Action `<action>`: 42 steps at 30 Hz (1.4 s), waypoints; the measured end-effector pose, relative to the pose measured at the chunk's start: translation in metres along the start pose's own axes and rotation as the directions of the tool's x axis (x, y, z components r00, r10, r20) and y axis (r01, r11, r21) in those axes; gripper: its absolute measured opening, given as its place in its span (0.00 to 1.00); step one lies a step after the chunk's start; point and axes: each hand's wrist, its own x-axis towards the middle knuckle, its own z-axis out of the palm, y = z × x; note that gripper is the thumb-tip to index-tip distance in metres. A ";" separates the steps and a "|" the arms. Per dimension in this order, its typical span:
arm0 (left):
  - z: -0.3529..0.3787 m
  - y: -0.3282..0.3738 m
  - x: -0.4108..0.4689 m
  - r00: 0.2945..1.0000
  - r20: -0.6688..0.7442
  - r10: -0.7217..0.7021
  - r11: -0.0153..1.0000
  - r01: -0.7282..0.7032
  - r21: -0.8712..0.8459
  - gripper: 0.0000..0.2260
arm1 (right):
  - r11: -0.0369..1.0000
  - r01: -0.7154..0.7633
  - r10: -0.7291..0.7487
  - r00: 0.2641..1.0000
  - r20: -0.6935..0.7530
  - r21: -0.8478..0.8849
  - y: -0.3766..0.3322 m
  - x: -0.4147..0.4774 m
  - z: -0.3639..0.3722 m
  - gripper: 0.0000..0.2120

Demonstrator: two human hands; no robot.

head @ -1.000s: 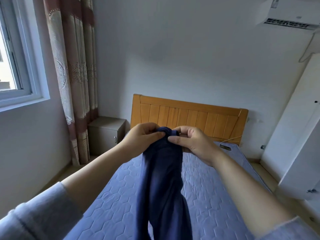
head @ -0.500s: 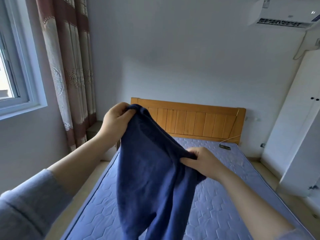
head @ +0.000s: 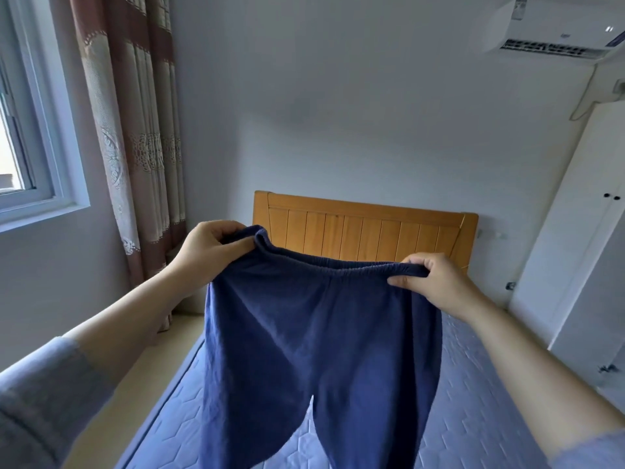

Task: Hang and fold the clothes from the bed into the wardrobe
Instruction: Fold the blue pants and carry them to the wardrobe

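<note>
A pair of dark blue trousers hangs spread out in front of me above the bed. My left hand pinches the left end of the elastic waistband. My right hand grips the right end of the waistband. The waistband is stretched flat between both hands, and the two legs hang down past the bottom of the view. The white wardrobe stands at the right, doors shut.
A wooden headboard stands against the far wall. The bed carries a blue quilted mattress. A window and a patterned curtain are at the left. An air conditioner hangs at the top right. Floor strip runs left of the bed.
My hands have moved apart along the waistband, from bunched together to spread wide. The trousers have opened from a twisted bundle into a flat, front-facing shape.
</note>
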 end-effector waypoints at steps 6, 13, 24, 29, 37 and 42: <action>0.002 0.001 0.010 0.996 -0.072 -0.052 0.999 0.053 0.010 0.09 | 0.999 -0.012 0.012 1.000 -0.015 0.045 -0.005 0.004 -0.011 0.09; 0.009 0.007 0.009 0.996 0.055 -0.072 0.995 0.069 0.069 0.02 | 0.962 -0.122 0.136 0.990 -0.041 0.244 -0.007 0.011 -0.008 0.12; 0.017 0.003 0.004 0.996 0.005 -0.087 0.995 0.087 0.049 0.03 | 0.975 -0.128 0.137 0.990 -0.042 0.181 -0.001 0.010 -0.004 0.06; 0.026 0.011 0.004 0.992 -0.059 -0.110 0.993 0.107 -0.049 0.07 | 0.682 -0.300 0.079 0.937 0.341 0.666 -0.021 0.005 -0.004 0.17; 0.027 0.022 0.007 0.967 -0.171 -0.191 0.970 0.159 -0.187 0.14 | 0.629 -0.198 -0.024 0.961 0.274 0.751 -0.044 0.001 0.012 0.16; 0.031 0.019 0.005 0.925 -0.138 -0.355 0.905 0.302 -0.299 0.15 | 0.907 0.153 -0.124 0.987 -0.099 0.393 -0.057 -0.001 0.030 0.06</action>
